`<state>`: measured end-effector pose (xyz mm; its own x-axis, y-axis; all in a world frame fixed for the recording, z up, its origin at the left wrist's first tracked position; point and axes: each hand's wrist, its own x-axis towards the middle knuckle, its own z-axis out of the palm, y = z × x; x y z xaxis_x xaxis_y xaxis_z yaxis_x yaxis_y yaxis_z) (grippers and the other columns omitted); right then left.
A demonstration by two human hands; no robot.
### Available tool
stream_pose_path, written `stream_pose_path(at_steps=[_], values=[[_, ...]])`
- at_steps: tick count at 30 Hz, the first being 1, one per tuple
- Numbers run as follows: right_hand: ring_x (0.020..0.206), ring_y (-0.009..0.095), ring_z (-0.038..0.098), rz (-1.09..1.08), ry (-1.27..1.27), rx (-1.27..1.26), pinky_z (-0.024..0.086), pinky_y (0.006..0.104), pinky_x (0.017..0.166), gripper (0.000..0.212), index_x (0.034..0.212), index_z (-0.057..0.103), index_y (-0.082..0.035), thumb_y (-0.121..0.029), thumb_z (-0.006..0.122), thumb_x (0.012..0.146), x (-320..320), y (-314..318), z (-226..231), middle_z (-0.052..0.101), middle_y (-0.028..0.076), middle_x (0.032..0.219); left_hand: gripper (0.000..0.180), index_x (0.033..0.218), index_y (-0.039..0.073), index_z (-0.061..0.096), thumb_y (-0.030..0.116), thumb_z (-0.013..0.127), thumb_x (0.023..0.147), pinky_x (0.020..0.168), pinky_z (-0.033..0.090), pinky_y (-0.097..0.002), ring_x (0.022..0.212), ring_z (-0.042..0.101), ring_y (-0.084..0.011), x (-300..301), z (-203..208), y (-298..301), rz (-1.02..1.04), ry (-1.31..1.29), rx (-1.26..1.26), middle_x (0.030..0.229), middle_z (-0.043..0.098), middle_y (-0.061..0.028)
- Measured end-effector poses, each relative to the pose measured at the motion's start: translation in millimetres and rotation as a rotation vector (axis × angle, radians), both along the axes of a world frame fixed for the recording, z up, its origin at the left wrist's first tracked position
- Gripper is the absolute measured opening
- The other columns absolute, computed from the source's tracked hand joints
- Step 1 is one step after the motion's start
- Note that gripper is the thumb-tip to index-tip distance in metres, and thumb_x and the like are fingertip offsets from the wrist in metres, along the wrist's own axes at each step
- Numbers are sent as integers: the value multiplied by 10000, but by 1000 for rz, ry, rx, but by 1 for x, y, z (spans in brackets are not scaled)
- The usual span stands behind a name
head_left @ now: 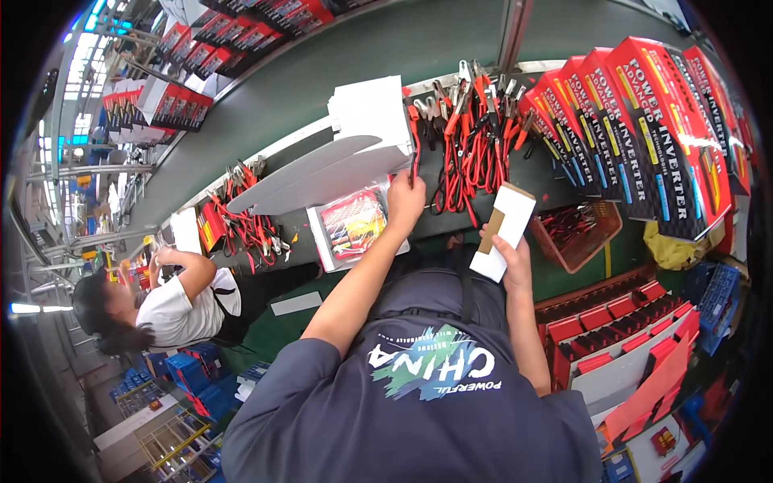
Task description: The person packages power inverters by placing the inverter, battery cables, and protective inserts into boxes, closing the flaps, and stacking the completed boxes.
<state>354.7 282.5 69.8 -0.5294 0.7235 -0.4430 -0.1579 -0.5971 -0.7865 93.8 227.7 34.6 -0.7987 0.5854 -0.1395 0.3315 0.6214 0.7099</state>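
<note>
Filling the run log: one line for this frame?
left hand: on red cable | right hand: holds white box | bench: clamp cables, bagged pack

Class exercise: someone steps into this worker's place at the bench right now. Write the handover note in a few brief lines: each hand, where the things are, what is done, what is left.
Left hand: reaching forward to the bench, fingers closed on a red and black clamp cable at the edge of the cable pile.
Right hand: holds a small white carton with a brown taped flap, raised above the bench edge.
On the bench: a bagged red item on a white tray just left of the left hand; flat white card sheets behind it; printed red boxes standing at right.
Done: carton picked up, cable grasped.
Left: the cable is not yet in the carton; the pile remains.
</note>
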Motion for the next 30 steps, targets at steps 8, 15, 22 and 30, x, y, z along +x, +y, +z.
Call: stream_pose_path(at_steps=[8, 15, 22, 30], values=[[1167, 308, 642, -11, 33, 237, 494, 412, 1016, 586, 1375, 475, 81, -149, 690, 882, -11, 41, 16, 635, 210, 1269, 150, 1030, -20, 621, 95, 635, 935, 605, 432, -255, 670, 510, -73, 51, 97, -84, 86, -364, 526, 765, 566, -25], [1126, 267, 655, 93, 274, 206, 508, 396, 992, 610, 1382, 458, 79, -218, 702, 908, -29, 71, 45, 638, 180, 1250, 286, 1216, -46, 604, -16, 622, 932, 689, 435, -199, 819, 544, -35, 29, 145, -166, -269, -274, 371, 994, 620, 11], [1087, 238, 662, 334, 286, 43, 545, 375, 934, 932, 1403, 435, 68, -488, 845, 777, -52, 74, 28, 633, 145, 1248, 344, 1113, -45, 715, 102, 741, 803, 599, 468, -298, 606, 595, -151, -37, 260, -193, -538, -403, 156, 745, 679, -84], [1074, 161, 620, 1262, 394, 8, 486, 308, 935, 782, 1278, 603, 71, -278, 922, 656, -101, 53, 66, 674, 88, 1183, 284, 1137, -60, 685, 78, 694, 889, 497, 481, -242, 556, 623, -88, -92, 289, -185, -607, -718, -246, 731, 715, -79]])
